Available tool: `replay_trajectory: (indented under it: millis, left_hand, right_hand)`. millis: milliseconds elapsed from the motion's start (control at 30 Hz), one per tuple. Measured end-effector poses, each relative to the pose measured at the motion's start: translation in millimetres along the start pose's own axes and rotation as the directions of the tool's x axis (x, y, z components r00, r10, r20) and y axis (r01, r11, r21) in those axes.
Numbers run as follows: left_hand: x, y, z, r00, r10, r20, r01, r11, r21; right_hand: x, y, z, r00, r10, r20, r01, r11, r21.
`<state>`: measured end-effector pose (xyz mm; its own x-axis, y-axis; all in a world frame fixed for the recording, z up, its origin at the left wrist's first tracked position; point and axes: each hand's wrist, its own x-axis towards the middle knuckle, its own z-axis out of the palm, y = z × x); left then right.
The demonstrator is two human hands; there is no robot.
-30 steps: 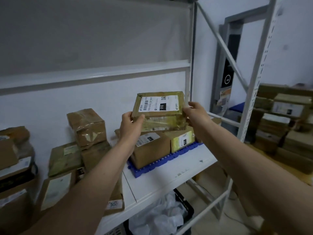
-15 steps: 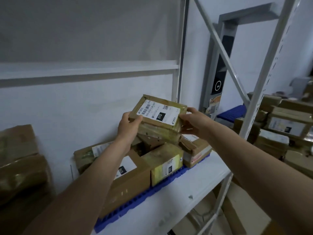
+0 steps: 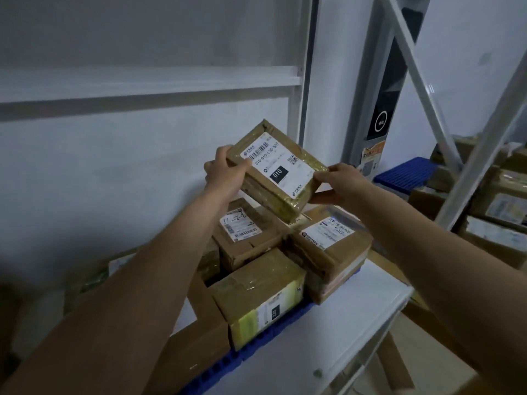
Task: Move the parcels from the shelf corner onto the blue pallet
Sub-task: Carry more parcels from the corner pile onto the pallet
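A flat brown taped parcel [image 3: 278, 172] with a white label marked 010 is held tilted in the air above the stack. My left hand [image 3: 225, 173] grips its left end and my right hand [image 3: 339, 181] grips its right corner. Below it several parcels sit on the blue pallet [image 3: 256, 347] on the white shelf: one with a handwritten label [image 3: 245, 235], one with a printed label at the right [image 3: 330, 246], and a yellow-taped one in front [image 3: 259, 295]. My left forearm hides part of a larger carton [image 3: 196, 340].
White shelf board [image 3: 328, 337] runs to a front edge at the right. Rack uprights and a diagonal brace [image 3: 422, 95] stand close on the right. More parcels [image 3: 499, 212] and a second blue pallet [image 3: 405, 173] lie beyond the rack. Dim parcels at far left [image 3: 94, 275].
The view has swung right and closer to the pallet stack. The parcel in both hands has tilted further, its right end now lower, and hangs over the back of the stack.
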<state>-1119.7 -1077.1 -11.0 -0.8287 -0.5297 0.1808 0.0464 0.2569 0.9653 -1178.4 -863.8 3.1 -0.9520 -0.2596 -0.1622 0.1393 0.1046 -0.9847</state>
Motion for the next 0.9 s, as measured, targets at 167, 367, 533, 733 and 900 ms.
replay_trajectory:
  millis: [167, 367, 533, 733, 900]
  left_hand:
    - [34.1, -13.8, 36.5, 0.997, -0.044, -0.070, 0.038, 0.996, -0.076]
    - [76.7, -41.5, 85.6, 0.979, -0.180, -0.096, 0.184, 0.982, 0.033]
    - [103.9, -80.4, 104.5, 0.959, -0.242, -0.145, 0.264, 0.951, 0.159]
    - [114.0, -114.4, 118.1, 0.950, -0.274, -0.149, 0.298, 0.939, 0.173]
    - [114.3, -123.9, 123.9, 0.946, -0.265, -0.185, 0.315, 0.881, 0.353]
  right_hand:
    - [54.9, 3.4, -16.3, 0.996, -0.025, 0.086, 0.031, 0.997, -0.066]
    - [119.9, 21.4, -38.8, 0.982, 0.091, 0.165, -0.063, 0.984, -0.166]
    - [163.8, 50.0, -39.4, 0.948, 0.173, 0.268, -0.122, 0.972, -0.199]
    - [194.7, 82.1, -34.0, 0.916, 0.234, 0.326, -0.124, 0.937, -0.326]
    - [208.5, 88.9, -37.4, 0.914, 0.207, 0.350, -0.011, 0.873, -0.487]
